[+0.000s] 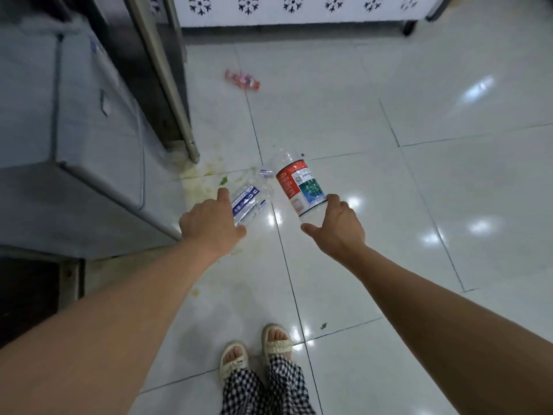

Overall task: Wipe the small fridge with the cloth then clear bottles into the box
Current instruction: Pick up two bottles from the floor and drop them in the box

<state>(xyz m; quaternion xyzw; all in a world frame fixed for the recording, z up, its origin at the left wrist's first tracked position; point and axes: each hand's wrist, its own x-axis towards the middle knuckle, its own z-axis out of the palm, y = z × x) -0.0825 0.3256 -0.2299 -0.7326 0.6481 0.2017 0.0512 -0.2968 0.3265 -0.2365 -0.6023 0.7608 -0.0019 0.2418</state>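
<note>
Both arms reach down over the white tiled floor (pixel 389 205) in front of the small fridge (pixel 74 175), which stands at the left of the view, grey and blurred.

The left hand (pixel 209 223) is wrapped around a crumpled clear bottle with a blue-and-white label (pixel 248 203). It grips the bottle's lower end, thumb and fingers spread around it, and the bottle points away from the fridge's front corner, just beside it. Whether that bottle is lifted or resting on the floor cannot be told.

The right hand (pixel 335 226) grasps a clear bottle with a red-and-white label (pixel 299 184) by its base, thumb on one side and fingers on the other. This bottle sits farther from the fridge than the blue-labelled one, tilted, with its neck pointing away from the person.

A third, red bottle (pixel 242 79) lies on its side on the floor well beyond the fridge, near a metal door frame (pixel 167 76).

Yellowish stains and a small green scrap (pixel 223 180) mark the tiles by the fridge's front corner. The person's feet in pale sandals (pixel 257 351) and checked trousers stand at the bottom of the view, well apart from the fridge.
</note>
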